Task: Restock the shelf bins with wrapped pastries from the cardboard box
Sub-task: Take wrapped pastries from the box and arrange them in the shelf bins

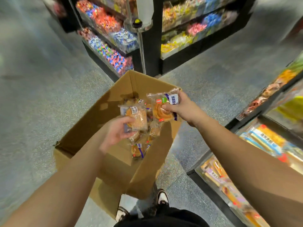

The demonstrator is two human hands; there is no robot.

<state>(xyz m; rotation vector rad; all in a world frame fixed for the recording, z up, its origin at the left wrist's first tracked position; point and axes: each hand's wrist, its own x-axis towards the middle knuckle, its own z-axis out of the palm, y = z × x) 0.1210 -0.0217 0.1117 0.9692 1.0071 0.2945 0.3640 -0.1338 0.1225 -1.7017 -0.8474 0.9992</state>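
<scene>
Open cardboard box on floor, few wrapped pastries at bottom; 2 wrapped pastries, 1st & 2nd, held above it.

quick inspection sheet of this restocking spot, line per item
surface: speckled grey floor; the cardboard box stands open on it
job's things: left pastry and right pastry, both wrapped, held above the box; more wrapped pastries lie inside the box; shelf bins at right hold packaged goods
clutter: nothing seen
grippers: left hand holds the left pastry, fingers curled round it; right hand pinches the right pastry
cables: nothing seen
surroundings: candy shelves ahead, blurred; a metal pole in front of them; the person's shoes beside the box
</scene>
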